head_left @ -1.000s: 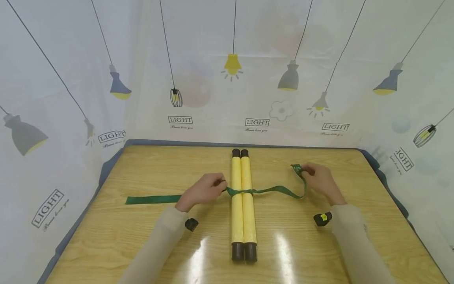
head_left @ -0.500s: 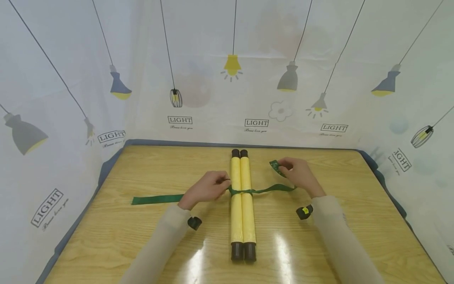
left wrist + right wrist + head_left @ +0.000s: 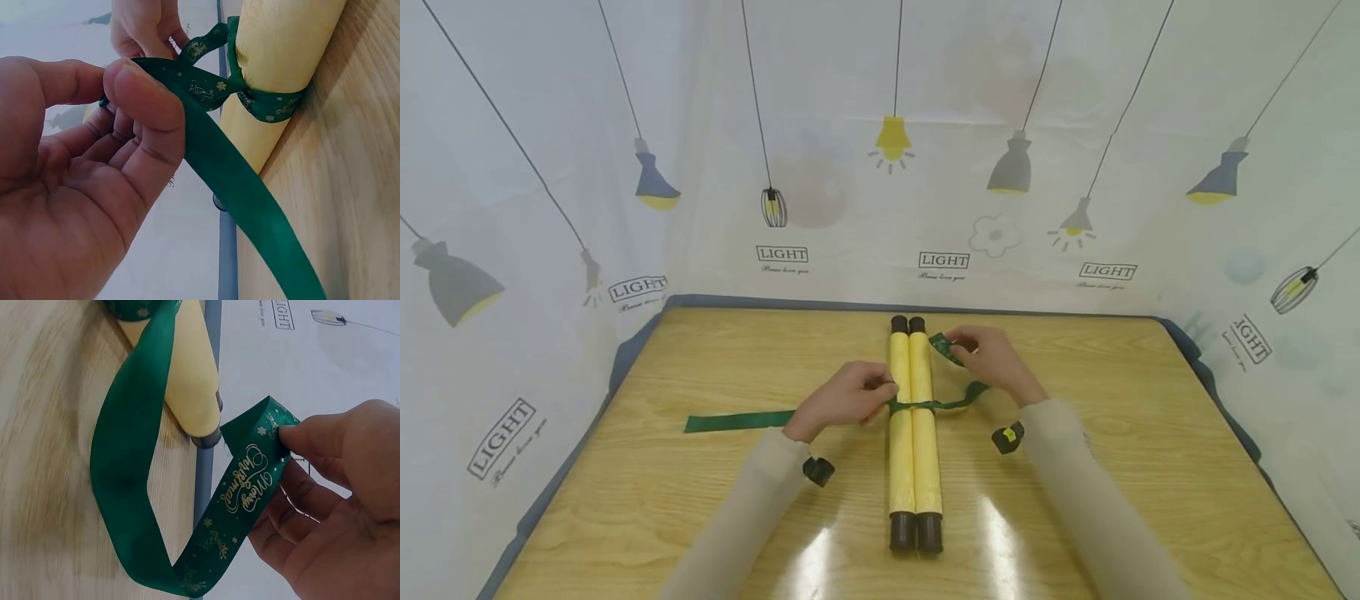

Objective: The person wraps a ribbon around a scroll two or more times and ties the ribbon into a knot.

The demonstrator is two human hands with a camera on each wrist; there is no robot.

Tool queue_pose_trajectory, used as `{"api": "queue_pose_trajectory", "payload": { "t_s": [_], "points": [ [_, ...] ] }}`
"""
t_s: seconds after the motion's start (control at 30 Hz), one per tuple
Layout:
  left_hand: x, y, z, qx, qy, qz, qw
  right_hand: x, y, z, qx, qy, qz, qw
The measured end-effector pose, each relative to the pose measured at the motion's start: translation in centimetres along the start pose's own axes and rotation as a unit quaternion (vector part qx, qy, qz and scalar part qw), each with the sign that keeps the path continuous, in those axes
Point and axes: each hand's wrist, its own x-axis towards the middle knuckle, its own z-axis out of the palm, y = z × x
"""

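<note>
Two yellow tubes (image 3: 914, 458) with dark brown end caps lie side by side on the table. A green ribbon (image 3: 128, 462) printed with "Merry Christmas" wraps their middle and crosses on top. My left hand (image 3: 850, 393) pinches the ribbon between thumb and fingers just left of the tubes; its tail trails left over the table. With thumb and fingertips my right hand (image 3: 996, 360) pinches the other part near its end, right of the tubes' far half. That part sags in a loop back to the wrap, as the right wrist view shows.
The wooden table (image 3: 715, 517) has a blue-grey edge at the back and sides. A white backdrop (image 3: 842, 75) printed with lamps stands behind and along both sides. Each wrist carries a small black device (image 3: 1007, 437).
My right hand has moved left toward the tubes, carrying its ribbon end, and the ribbon has slackened into a loop. My left hand has shifted slightly right, dragging the tail along.
</note>
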Motion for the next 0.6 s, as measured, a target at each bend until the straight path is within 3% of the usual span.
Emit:
{"api": "queue_pose_trajectory", "payload": {
  "t_s": [0.23,0.6],
  "points": [
    [0.2,0.2,0.1,0.001,-0.004,-0.009,0.9999,1.0,-1.7,1.4,0.012,-0.026,-0.006,0.9996],
    [0.7,0.1,0.4,-0.006,-0.015,0.006,0.9998,2.1,-4.1,3.4,0.016,-0.061,-0.087,0.9943]
  ]
}}
